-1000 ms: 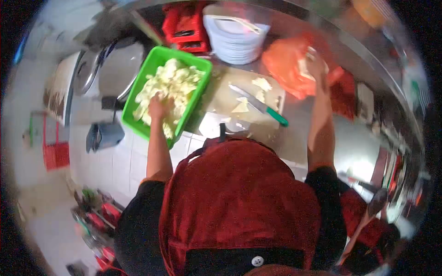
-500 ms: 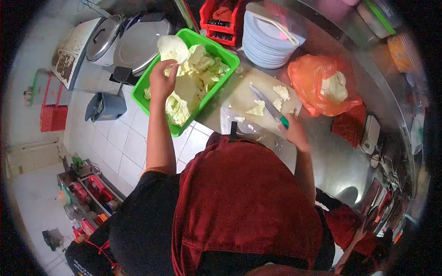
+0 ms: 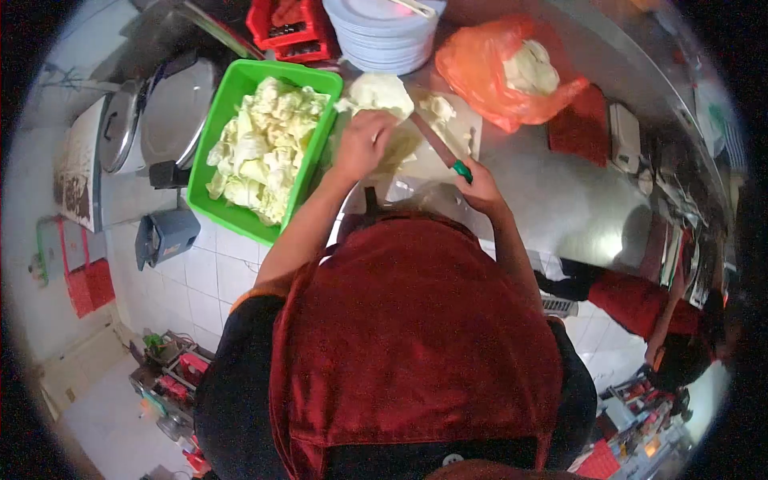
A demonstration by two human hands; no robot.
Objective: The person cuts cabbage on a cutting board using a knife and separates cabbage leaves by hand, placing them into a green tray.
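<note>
My left hand (image 3: 366, 144) is at the near edge of a large pale cabbage leaf (image 3: 382, 92) over the cutting board (image 3: 424, 170), its fingers closed against the leaf. My right hand (image 3: 482, 189) is wrapped round the green handle of a knife (image 3: 434, 142). The blade points away and to the left, with its tip beside the leaf. Smaller cabbage scraps (image 3: 438, 107) lie on the board to the right of the leaf. At the left, a green plastic bin (image 3: 322, 136) holds many torn cabbage leaves (image 3: 260, 152).
Stacked white plates (image 3: 380, 48) stand behind the board, with a red crate (image 3: 290, 36) to their left. An orange plastic bag (image 3: 480, 76) with cabbage (image 3: 531, 68) inside sits at the back right. Lidded pots (image 3: 180, 112) are at far left. Another person (image 3: 640, 304) is at the right.
My left hand has moved right, from above the green bin to the cutting board, with the cabbage piece. The knife stays in my right hand over the board. The view has shifted.
</note>
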